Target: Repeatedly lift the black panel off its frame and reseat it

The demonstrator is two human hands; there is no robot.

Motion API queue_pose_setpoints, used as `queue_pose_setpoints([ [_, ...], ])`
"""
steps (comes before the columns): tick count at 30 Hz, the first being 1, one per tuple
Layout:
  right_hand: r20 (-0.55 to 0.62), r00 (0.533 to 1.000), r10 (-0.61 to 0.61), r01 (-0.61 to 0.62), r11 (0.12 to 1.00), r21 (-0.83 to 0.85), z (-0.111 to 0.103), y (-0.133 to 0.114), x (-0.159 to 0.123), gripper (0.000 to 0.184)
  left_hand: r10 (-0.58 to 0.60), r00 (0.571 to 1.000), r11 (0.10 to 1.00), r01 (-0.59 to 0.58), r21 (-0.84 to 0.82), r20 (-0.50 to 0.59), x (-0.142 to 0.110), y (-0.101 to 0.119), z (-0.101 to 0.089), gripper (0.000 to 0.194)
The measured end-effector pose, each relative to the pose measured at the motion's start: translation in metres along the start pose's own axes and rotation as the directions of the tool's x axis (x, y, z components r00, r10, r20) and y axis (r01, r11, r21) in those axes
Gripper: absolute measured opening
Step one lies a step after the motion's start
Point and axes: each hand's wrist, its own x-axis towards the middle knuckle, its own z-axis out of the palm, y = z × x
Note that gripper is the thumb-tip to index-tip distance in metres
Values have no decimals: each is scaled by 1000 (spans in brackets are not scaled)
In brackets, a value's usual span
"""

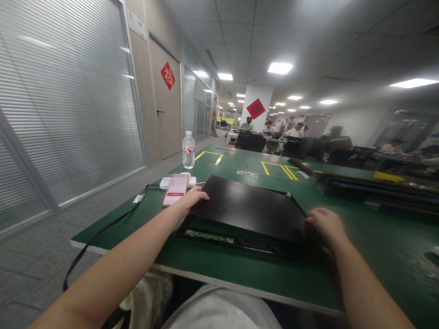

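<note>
Green tabletop stretches beneath the person's hands. Between them is a dark panel, pinched at one end by the left hand, thumb on top; whether the right hand grips the panel or the black frame cannot be told. Careful handling probably calls for even, light support at both ends, without twisting. The panel's broad face points upward, its long axis running from hand to hand, a green circuit strip nearer the person than the grip.
</note>
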Motion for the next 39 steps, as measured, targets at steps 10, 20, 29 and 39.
queue_pose_setpoints([
  [10,-10,1000,14,-14,1000,20,-3,-8,-6,22,31,999,997,-29,-65,30,7,-4,-4,39],
  [20,13,999,34,-37,943,330,-1,-22,-20,13,13,999,990,-9,-138,31,-1,9,-8,32],
  [29,8,999,47,-47,970,239,0,-16,-15,17,15,1000,997,-13,-81,28,-11,10,-1,26],
  [39,13,1000,8,-8,1000,-19,-3,-4,-3,19,-11,1000,1000,11,13,-25,-5,4,2,31],
])
